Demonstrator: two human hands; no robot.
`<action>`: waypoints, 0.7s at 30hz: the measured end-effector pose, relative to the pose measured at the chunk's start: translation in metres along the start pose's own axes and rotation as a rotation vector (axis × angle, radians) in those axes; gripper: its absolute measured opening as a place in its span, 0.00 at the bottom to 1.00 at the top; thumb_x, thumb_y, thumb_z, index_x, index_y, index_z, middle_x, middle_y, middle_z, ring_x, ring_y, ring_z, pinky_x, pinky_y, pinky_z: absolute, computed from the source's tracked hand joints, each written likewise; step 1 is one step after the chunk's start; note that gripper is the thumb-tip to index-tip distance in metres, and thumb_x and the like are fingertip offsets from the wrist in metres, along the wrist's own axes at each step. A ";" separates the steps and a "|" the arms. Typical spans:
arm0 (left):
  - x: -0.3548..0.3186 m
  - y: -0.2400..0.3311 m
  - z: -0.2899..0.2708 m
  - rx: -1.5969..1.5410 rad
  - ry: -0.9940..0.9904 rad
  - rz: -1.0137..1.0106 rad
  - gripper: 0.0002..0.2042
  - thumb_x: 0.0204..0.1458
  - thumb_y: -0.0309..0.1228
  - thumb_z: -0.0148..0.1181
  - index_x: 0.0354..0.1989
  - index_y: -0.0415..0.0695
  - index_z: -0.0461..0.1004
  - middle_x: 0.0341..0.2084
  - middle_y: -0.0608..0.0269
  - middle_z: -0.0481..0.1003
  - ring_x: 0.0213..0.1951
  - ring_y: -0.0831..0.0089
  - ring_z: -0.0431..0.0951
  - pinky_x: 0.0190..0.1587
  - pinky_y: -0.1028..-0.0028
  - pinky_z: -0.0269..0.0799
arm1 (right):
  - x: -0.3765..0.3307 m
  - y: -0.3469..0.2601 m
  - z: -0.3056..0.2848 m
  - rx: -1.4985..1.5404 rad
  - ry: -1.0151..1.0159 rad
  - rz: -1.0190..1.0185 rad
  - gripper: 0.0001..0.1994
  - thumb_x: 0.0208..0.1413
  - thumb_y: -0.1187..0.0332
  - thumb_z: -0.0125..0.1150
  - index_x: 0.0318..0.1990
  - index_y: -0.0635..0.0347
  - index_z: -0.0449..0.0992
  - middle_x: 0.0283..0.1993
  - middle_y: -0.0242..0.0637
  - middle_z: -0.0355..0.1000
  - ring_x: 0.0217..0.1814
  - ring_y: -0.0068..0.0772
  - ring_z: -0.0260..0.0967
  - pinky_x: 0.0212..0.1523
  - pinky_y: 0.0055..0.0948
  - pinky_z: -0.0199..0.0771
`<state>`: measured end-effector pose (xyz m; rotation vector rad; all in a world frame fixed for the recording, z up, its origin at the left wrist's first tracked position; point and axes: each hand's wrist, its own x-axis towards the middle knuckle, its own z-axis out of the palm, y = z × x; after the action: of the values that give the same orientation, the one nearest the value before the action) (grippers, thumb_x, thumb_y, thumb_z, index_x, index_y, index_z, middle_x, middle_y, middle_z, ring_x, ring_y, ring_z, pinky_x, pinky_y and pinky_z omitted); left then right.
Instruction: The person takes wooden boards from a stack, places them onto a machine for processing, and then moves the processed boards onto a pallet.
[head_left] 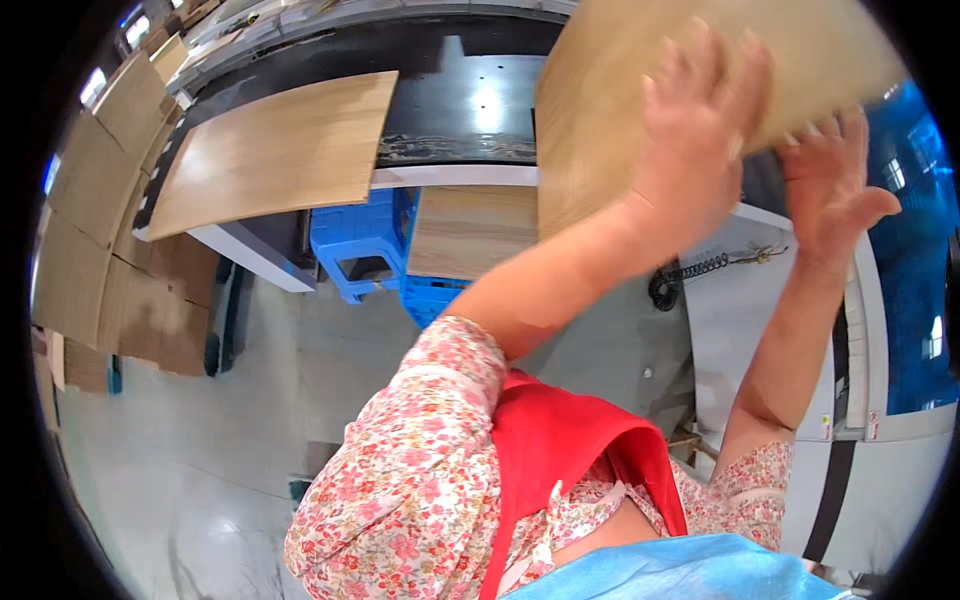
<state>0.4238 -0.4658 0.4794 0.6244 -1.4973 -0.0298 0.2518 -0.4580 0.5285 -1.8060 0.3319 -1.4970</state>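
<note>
A large wood-grain board is tilted at the upper right, in front of me. My left hand lies over its face with the fingers stretched out and apart, slightly blurred. At the board's lower right edge is my right hand, its fingers extended toward that edge and its thumb sticking out sideways. Neither hand has its fingers wrapped round the board. A second wood-grain board rests flat on the left part of the black-topped machine table, overhanging its near edge.
Beneath the table stands a blue plastic stool, beside another wood-grain panel. Stacked cardboard-coloured panels line the left side. A white machine housing with a blue glossy panel is at the right. A coiled black cord hangs below the table.
</note>
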 end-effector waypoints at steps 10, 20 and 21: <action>-0.090 0.041 0.148 0.203 -0.230 0.020 0.23 0.47 0.32 0.53 0.56 0.58 0.65 0.59 0.53 0.60 0.57 0.42 0.60 0.54 0.36 0.52 | -0.106 -0.025 -0.119 -0.092 0.826 0.176 0.24 0.57 0.70 0.45 0.61 0.68 0.55 0.60 0.48 0.60 0.61 0.44 0.59 0.62 0.43 0.61; -0.091 0.031 0.230 0.204 -0.441 0.069 0.23 0.47 0.31 0.52 0.55 0.58 0.66 0.57 0.57 0.62 0.58 0.47 0.59 0.57 0.46 0.53 | -0.161 0.012 -0.243 -0.045 0.757 0.224 0.20 0.54 0.65 0.51 0.54 0.64 0.65 0.51 0.41 0.68 0.53 0.37 0.67 0.55 0.38 0.68; -0.093 0.019 0.228 0.243 -0.470 0.078 0.21 0.48 0.33 0.52 0.54 0.56 0.67 0.57 0.55 0.63 0.58 0.42 0.59 0.57 0.40 0.52 | -0.148 0.033 -0.235 -0.015 0.867 0.231 0.21 0.53 0.66 0.51 0.54 0.64 0.64 0.51 0.41 0.68 0.53 0.37 0.66 0.55 0.37 0.67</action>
<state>0.1957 -0.4968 0.3908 0.7898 -1.9989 0.0710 0.0017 -0.4776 0.4055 -0.9849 0.9292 -2.0260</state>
